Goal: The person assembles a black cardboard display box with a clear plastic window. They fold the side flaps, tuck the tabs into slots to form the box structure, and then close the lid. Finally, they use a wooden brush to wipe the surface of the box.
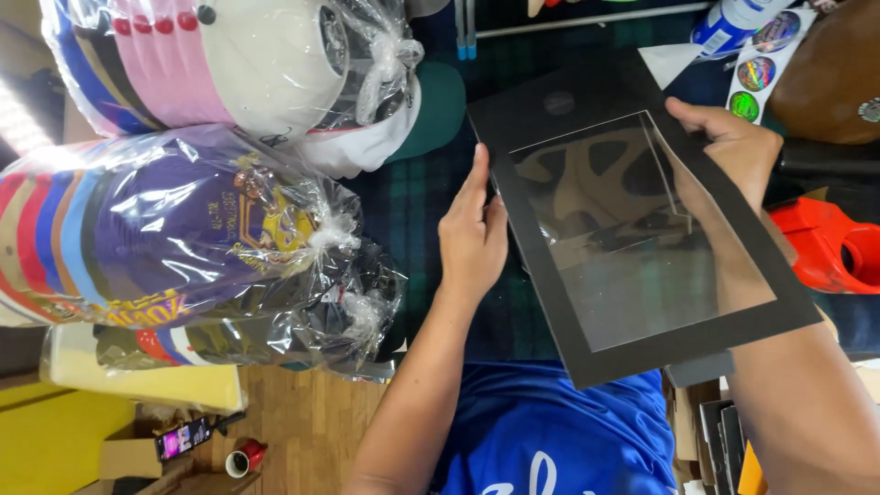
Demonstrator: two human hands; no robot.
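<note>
Black flat box panel with clear window (642, 238) held tilted above the dark plaid table (412, 202), both hands on it: left hand (472, 234) fingers clamp the left edge, right hand (733, 147) grips the far corner. Looks mid-handling; next move needs even support, panel flexes

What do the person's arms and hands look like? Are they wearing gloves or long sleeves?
No gloves and no long sleeves. The left hand and the right hand are bare, with no rings, watch or bracelet showing. Both forearms are bare too, right up to the edge of the picture. The only clothing in view is a bright blue shirt with some white marking.
</note>
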